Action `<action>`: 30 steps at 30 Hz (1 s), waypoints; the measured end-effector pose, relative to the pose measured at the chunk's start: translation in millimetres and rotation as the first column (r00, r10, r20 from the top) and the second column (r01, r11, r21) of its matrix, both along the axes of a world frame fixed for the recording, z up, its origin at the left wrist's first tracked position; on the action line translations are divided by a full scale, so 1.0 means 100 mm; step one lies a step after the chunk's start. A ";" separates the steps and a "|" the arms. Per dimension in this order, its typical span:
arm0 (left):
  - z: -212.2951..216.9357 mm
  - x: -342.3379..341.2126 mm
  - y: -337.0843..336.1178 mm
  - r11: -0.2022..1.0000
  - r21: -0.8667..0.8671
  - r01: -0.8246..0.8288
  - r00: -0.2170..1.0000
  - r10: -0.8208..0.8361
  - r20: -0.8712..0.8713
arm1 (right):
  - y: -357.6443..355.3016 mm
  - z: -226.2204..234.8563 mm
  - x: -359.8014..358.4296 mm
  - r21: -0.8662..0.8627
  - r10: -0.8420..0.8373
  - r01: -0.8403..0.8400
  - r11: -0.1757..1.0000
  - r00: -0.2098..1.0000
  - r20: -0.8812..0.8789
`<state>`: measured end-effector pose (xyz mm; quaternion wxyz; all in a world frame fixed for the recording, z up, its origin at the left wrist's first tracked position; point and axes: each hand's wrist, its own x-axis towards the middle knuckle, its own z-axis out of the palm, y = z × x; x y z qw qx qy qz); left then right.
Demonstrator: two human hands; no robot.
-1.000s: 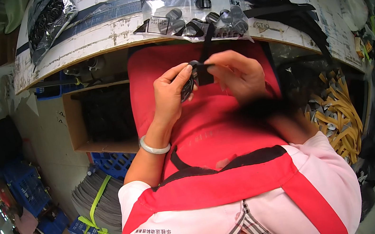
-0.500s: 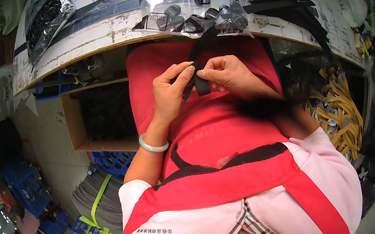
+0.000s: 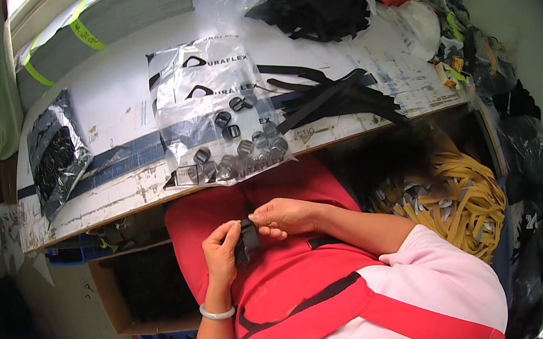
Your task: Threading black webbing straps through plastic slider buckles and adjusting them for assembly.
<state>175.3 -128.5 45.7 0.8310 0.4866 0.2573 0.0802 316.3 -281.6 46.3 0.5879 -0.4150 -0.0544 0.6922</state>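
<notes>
Over the red apron [image 3: 274,287] on my lap, both hands work at a black webbing strap [image 3: 248,241]. My left hand [image 3: 221,246] pinches it between thumb and fingers, and a folded part hangs below. My right hand [image 3: 286,216] is closed at the strap's upper right, fingertips pressed together. Any small buckle between the fingertips is too hidden to make out. A short black strap end [image 3: 324,241] shows on the apron below my right forearm. Beyond my hands, a clear plastic bag [image 3: 189,125] lies on the table with several black plastic buckles [image 3: 233,131] on it.
Loose black straps [image 3: 337,94] lie on the worn white table [image 3: 127,183], right of the bag. A bag of black pieces [image 3: 315,11] sits farther back; another bag [image 3: 60,154] lies left. Below are a cardboard box [image 3: 111,289] and a heap of yellow strips [image 3: 463,201].
The view has tilted up, so more of the table shows and my hands sit lower and farther left in it. The strap stays in my hands; its tail no longer rises toward the table.
</notes>
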 end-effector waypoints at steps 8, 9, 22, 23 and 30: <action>0.03 -0.17 -0.09 0.991 -0.113 0.077 0.987 -0.092 -0.131 | 0.01 -0.02 -0.10 -0.059 -0.036 0.048 0.997 0.981 0.190; 0.07 -0.17 -0.07 0.989 -0.052 0.142 0.976 -0.149 -0.161 | 0.02 0.03 -0.09 -0.046 -0.081 0.096 0.994 0.962 0.259; 0.26 -0.58 0.27 0.947 -0.317 -0.053 0.998 0.038 -0.055 | 0.23 -0.14 -0.21 -0.025 0.152 -0.171 0.985 0.791 0.593; 0.31 -0.68 0.32 0.951 -0.283 -0.122 0.992 0.111 -0.054 | 0.27 -0.20 -0.19 -0.071 0.188 -0.182 0.981 0.778 0.599; 0.44 -1.46 0.66 0.945 0.062 -0.321 0.947 0.318 0.055 | 0.51 0.03 -0.30 0.091 0.001 -0.191 0.977 0.438 0.899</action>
